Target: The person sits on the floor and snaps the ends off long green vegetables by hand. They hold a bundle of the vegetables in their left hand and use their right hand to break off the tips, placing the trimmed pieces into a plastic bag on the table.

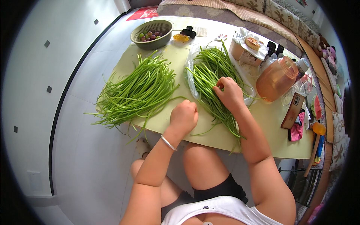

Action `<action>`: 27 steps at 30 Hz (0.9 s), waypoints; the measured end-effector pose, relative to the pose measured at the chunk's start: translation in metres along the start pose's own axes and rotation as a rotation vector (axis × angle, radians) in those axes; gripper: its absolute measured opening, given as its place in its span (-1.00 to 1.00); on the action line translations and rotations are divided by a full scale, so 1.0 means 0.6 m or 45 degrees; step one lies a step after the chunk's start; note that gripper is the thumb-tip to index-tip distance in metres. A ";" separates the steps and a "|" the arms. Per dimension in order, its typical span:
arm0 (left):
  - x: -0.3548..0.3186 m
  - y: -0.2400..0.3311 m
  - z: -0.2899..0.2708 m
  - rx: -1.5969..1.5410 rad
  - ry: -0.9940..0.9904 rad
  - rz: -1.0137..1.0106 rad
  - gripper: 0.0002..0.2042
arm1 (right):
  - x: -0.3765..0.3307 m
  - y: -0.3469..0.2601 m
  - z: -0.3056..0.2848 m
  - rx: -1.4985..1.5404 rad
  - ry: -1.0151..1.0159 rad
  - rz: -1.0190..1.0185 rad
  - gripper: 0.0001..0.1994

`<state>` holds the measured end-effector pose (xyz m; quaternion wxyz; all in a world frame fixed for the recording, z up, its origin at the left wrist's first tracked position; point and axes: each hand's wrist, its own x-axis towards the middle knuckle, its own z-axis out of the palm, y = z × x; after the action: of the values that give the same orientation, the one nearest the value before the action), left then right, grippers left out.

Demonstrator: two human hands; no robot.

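Two heaps of long, thin green vegetable stems lie on the pale yellow tabletop (172, 135). The left heap (138, 90) is bare on the table, some stems drooping past the near edge. On the right, another heap (210, 73) rests in and on an open clear plastic bag (191, 80). My right hand (229, 93) is over this heap, thumb and fingertips pinched on the stems. Between the heaps, my left hand (183, 117) is closed in a loose fist; what it holds, if anything, is hidden. A bracelet (168, 143) circles the left wrist.
A green-grey colander (152, 45) of grapes stands far left, near a black hair clip (189, 32). To the right are a box (245, 52) with a round pastry, an orange-tinted jar (275, 78) and a phone (293, 110). A patterned sofa (240, 15) lies behind.
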<state>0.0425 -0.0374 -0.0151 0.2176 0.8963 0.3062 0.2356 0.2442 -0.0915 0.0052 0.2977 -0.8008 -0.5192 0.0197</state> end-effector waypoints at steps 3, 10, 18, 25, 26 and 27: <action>-0.003 0.023 -0.009 -0.268 -0.111 0.007 -0.92 | 0.004 -0.001 -0.003 0.108 0.073 0.032 -0.81; -0.004 0.051 -0.046 -0.577 -0.295 -0.119 -0.92 | 0.009 -0.003 -0.024 0.514 0.214 0.080 -0.86; -0.036 0.069 -0.005 -0.239 -0.321 0.053 -0.83 | 0.010 -0.005 -0.014 0.489 0.138 0.175 -0.85; -0.037 0.068 0.006 0.044 -0.219 0.128 -0.86 | 0.006 -0.011 -0.018 0.383 0.118 -0.274 -0.84; -0.031 0.067 -0.001 0.045 -0.219 0.131 -0.88 | 0.006 -0.015 -0.027 0.550 -0.036 -0.382 -0.82; -0.024 0.064 -0.011 -0.126 -0.159 0.126 -0.89 | 0.006 -0.020 -0.036 0.715 -0.193 -0.489 -0.79</action>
<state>0.0458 -0.0728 0.0062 0.2684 0.9115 0.2352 0.2046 0.2436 -0.0948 0.0301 0.4654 -0.5716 -0.6554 0.1647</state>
